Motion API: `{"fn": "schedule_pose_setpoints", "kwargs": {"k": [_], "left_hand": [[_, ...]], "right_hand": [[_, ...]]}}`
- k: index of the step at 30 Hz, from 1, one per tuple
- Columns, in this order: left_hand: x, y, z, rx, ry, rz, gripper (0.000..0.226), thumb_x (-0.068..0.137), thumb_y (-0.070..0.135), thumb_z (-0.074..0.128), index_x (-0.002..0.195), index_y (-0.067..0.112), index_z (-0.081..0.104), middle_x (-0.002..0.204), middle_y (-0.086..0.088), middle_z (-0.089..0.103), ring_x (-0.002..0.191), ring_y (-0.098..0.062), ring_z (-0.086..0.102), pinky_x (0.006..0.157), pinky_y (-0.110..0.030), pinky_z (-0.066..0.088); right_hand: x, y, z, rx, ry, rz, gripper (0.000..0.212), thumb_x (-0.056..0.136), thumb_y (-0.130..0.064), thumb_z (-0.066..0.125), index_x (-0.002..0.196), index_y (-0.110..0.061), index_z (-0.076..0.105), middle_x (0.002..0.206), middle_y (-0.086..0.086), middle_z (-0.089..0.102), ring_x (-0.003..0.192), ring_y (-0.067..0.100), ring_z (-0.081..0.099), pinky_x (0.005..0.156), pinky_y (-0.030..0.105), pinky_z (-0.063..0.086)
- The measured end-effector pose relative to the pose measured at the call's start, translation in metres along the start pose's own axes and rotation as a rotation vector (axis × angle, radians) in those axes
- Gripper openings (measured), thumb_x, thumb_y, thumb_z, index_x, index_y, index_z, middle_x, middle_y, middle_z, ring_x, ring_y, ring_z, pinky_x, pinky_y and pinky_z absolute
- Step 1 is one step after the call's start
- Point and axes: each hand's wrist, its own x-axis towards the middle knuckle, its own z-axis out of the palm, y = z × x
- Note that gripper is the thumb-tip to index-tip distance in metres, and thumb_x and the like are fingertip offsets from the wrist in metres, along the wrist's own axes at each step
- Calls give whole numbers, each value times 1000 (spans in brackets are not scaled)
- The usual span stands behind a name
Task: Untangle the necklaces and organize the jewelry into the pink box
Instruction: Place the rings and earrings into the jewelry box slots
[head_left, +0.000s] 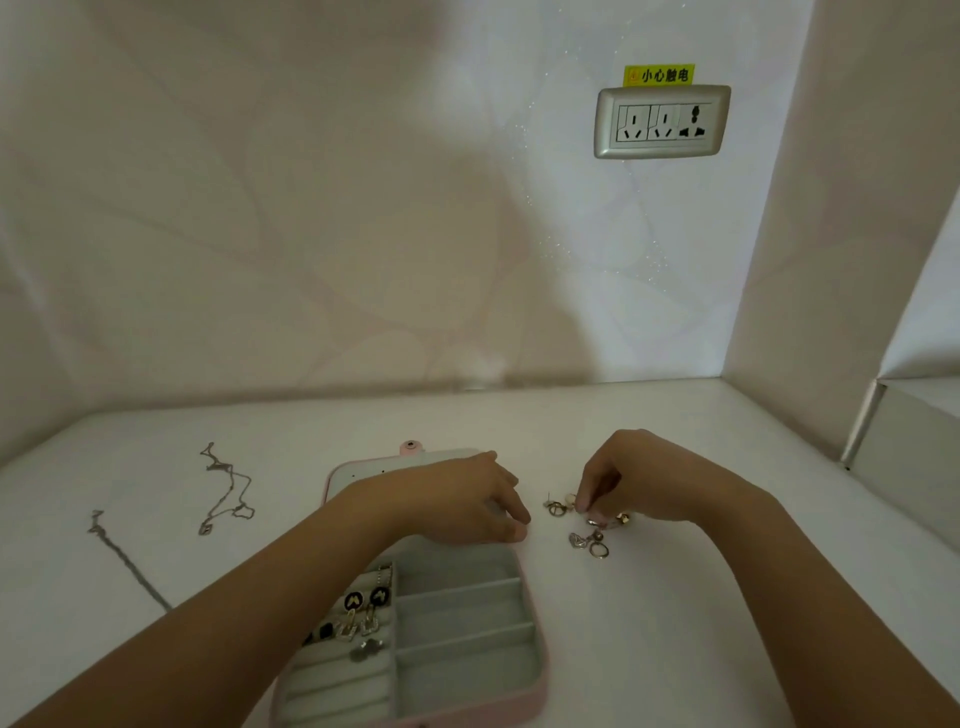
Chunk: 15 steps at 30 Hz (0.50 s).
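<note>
The soft pink rectangular jewellery box (542, 675) lies open at lower centre on the white worktop (685, 639). It is lined in grey velvet, with oblong compartments on its right and ring rolls on its left holding black-and-gold and silver earrings (363, 610). Its lid (405, 463) lies flat behind. The left hand (457, 499) hovers over the hinge with fingers bent; whether its grip holds anything I cannot tell. The right hand (639, 478) pinches a piece of the cluster of small silver and gold earrings and rings (587, 540) just right of the box. Two thin silver chain necklaces (228, 488) lie at left.
</note>
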Motion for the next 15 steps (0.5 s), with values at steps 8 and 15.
{"fn": "schedule_pose_setpoints", "kwargs": {"k": [8, 15], "left_hand": [[20, 5, 5, -146, -23, -70, 35, 92, 39, 57, 126, 28, 60, 100, 10, 60, 122, -15, 49, 92, -21, 35], [38, 3, 10, -205, 149, -81, 44, 81, 25, 73, 123, 21, 59, 119, 3, 59, 110, -12, 54, 91, -23, 42]], "right_hand": [[-4, 9, -9, 143, 14, 45, 18, 79, 0, 67, 86, -14, 75, 75, 2, 70, 32, -1, 44, 35, 12, 30], [1, 25, -8, 195, 4, 85, 16, 76, -8, 72, 76, -24, 73, 64, -7, 68, 48, 16, 44, 43, 21, 34]]}}
